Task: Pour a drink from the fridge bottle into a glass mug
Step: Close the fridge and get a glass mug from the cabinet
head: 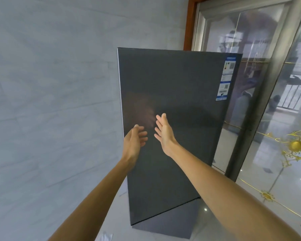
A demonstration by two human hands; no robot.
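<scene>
Head view. A tall dark-grey flat-fronted fridge [177, 105] stands centre frame against a pale grey tiled wall [50, 84]; its door face fills the middle of the view and hides the interior, so neither bottle nor mug can be located. Both bare forearms reach up towards the left half of the door. The left hand [135, 141] is held near the door's left edge, its fingers [142, 134] loosely apart and holding nothing. The right hand [163, 134] is just beside it, palm turned inward, its fingers [159, 119] straight, spread and empty (contact with the door cannot be told). A blue-and-white paper label [226, 79] sits at the door's upper right corner; a wood-framed glass sliding door [250, 66] stands to the right, above a glossy floor with gold ornament [295, 145].
</scene>
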